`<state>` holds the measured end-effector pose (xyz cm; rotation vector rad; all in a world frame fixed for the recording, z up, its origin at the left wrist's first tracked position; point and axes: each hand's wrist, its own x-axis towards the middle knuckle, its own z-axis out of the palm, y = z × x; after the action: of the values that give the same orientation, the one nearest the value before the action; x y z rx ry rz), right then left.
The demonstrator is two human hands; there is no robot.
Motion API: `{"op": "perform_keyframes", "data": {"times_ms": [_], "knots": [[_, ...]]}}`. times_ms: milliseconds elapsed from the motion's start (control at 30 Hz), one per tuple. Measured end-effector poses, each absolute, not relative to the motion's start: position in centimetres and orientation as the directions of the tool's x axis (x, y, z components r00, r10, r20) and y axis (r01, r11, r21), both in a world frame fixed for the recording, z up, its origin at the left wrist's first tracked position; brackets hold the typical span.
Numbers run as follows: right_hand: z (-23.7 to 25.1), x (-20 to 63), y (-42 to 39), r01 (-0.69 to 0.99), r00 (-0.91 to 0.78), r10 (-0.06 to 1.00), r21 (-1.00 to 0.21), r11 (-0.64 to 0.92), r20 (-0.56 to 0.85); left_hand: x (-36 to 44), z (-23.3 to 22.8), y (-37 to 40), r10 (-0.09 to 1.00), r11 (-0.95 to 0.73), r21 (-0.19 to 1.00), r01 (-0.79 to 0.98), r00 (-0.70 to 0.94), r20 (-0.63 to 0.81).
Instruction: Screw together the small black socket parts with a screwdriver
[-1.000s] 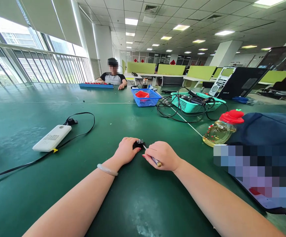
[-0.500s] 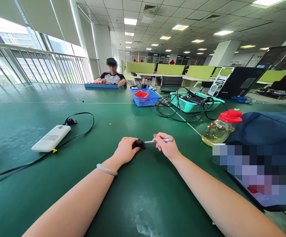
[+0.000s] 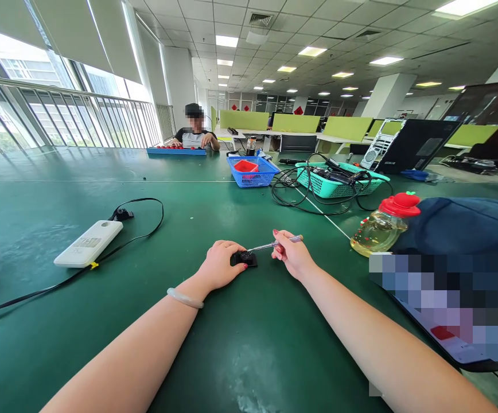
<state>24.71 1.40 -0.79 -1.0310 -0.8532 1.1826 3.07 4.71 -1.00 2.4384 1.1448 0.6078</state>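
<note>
My left hand (image 3: 220, 265), with a pale bangle at its wrist, is closed on a small black part (image 3: 249, 258) resting on the green table. The part has a raised round middle on a flat base; its left side is hidden by my fingers. In my right hand (image 3: 292, 254) is a slim screwdriver (image 3: 267, 245) with a thin metal shaft and a pale purple handle. Its shaft slopes down to the left, and the tip meets the top of the black part. Whether it sits in a screw is too small to tell.
A white power bank (image 3: 89, 244) with a black cable lies left. Beyond are a blue basket (image 3: 252, 179) and a teal basket (image 3: 333, 188) of cables. A red-lidded bottle (image 3: 380, 229) and dark blue cap (image 3: 468, 226) are right. Another person (image 3: 195, 135) sits at the far edge.
The screwdriver has gone from nearly level to sloping, its handle end higher. My right hand has shifted slightly. The black part shows more of its base beside my left thumb.
</note>
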Motion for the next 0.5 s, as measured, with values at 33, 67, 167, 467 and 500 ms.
{"op": "perform_keyframes", "data": {"times_ms": [33,67,167,467,500], "knots": [[-0.84,24.77,1.45,-0.309,0.186,0.983,-0.949,0.062,0.003,3.06,-1.03,4.71,0.786,-0.6,0.504,0.621,0.577,0.224],[-0.88,24.85,1.49,-0.305,0.184,0.983,-0.95,0.065,0.008,3.06,-1.06,4.7,0.784,-0.602,0.505,0.619,0.577,0.228],[-0.94,25.02,1.52,-0.292,0.192,0.981,-0.952,0.092,0.036,3.06,-1.11,4.67,0.784,-0.604,0.504,0.618,0.576,0.233],[-0.86,25.3,1.46,-0.252,0.192,0.977,-0.958,0.137,0.089,3.07,-0.9,4.59,0.781,-0.601,0.536,0.593,0.577,0.238],[-0.85,25.4,1.47,-0.257,0.204,0.975,-0.956,0.143,0.091,3.06,-0.87,4.54,0.783,-0.597,0.544,0.589,0.575,0.237]]}}
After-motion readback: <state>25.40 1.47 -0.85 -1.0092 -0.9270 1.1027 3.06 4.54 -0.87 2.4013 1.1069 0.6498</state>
